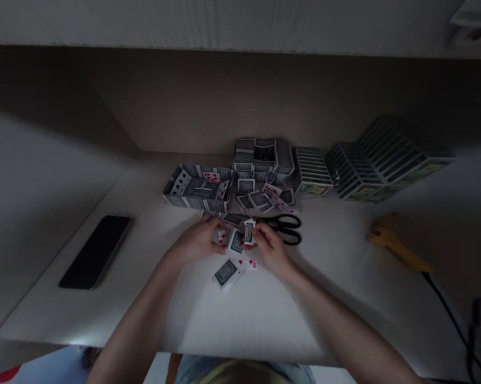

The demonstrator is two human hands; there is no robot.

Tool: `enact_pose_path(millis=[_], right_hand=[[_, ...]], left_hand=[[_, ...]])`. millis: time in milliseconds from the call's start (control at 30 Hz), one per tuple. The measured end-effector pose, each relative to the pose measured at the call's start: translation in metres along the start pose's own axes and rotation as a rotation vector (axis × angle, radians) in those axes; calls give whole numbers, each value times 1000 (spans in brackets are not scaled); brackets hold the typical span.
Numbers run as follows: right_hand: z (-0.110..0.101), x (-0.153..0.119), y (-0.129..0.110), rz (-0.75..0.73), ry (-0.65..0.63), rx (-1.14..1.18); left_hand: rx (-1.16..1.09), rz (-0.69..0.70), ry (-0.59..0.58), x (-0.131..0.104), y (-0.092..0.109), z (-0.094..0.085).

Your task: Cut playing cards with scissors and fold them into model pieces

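Note:
Small playing cards lie on the pale desk between my hands. My right hand (268, 244) pinches a patterned card (249, 233), held slightly raised with its back showing. My left hand (200, 238) is curved around the left side of the small pile, thumb and fingers apart, beside a red-suited card (222, 238). Another card, back up (236, 241), lies between the hands. Nearer to me rest a back-up card (226, 271) and a red ten (250, 264). Black-handled scissors (286, 228) lie just beyond my right hand, their blades partly hidden.
Behind the hands stand an open card-built tray (200, 188), a card-built box (260, 157) and loose cards (260, 200). Folded-card structures (312, 170) stand at the back right. A black phone (95, 252) lies left; a yellow corded tool (400, 248) lies right.

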State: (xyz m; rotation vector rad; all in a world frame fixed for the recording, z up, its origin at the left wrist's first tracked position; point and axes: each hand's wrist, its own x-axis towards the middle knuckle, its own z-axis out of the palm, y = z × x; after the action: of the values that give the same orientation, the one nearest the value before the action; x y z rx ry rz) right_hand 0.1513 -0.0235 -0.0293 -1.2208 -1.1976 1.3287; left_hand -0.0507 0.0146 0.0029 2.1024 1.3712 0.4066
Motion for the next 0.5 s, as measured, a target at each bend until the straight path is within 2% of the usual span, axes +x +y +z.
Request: enact_pose_path(millis=[100, 233, 367, 500], right_hand=[[1, -1, -2, 19, 5, 1], [2, -1, -4, 25, 6, 26], [1, -1, -6, 37, 8, 53], [0, 0, -11, 24, 9, 53]], left_hand=[[21, 20, -24, 3, -2, 3], [-60, 48, 104, 7, -5, 11], [-295, -18, 219, 14, 1, 15], [-579, -135, 274, 20, 14, 14]])
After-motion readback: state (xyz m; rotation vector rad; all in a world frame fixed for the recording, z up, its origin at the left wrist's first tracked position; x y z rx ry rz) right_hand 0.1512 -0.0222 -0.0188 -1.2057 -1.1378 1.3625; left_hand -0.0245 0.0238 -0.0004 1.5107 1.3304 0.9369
